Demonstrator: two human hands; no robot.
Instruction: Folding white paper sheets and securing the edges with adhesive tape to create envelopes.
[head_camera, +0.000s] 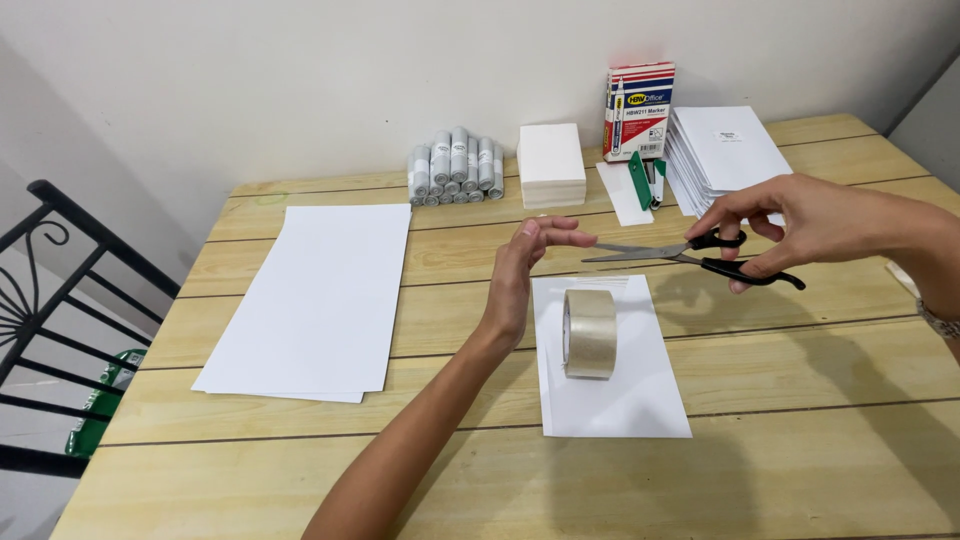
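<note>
My left hand (528, 268) is raised above a small white sheet (610, 372), with thumb and fingers pinched together right above a roll of clear tape (590, 333) that stands on edge on the sheet. The pinch seems to hold a clear strip pulled up from the roll, though the strip is barely visible. My right hand (805, 222) grips black-handled scissors (690, 253). Their slightly parted blades point left, and the tips lie just below my left fingertips, above the roll.
A wooden slat table (300, 470) carries a stack of large white sheets (320, 295) at left. At the back are a bundle of grey markers (456, 166), a white paper block (551, 165), a marker box (638, 108), a pile of white envelopes (722, 148) and a green-handled tool (640, 180). A black metal railing (60, 300) is off the left edge.
</note>
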